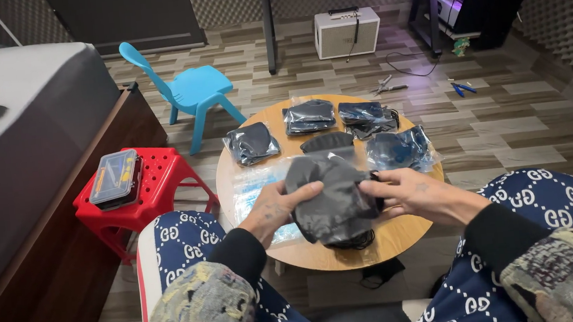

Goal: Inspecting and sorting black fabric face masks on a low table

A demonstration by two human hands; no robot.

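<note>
Black masks (331, 202) gripped between both hands, left (278, 209), right (410, 195).

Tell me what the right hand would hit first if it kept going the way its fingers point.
The right hand points leftward and already touches the stack of black face masks; beyond them lies the left hand, though depth is uncertain.

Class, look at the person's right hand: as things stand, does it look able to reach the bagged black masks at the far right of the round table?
Probably yes, but not freely: the right hand is gripping the black mask stack together with the left hand. The bagged masks lie just beyond it, with nothing between.
</note>
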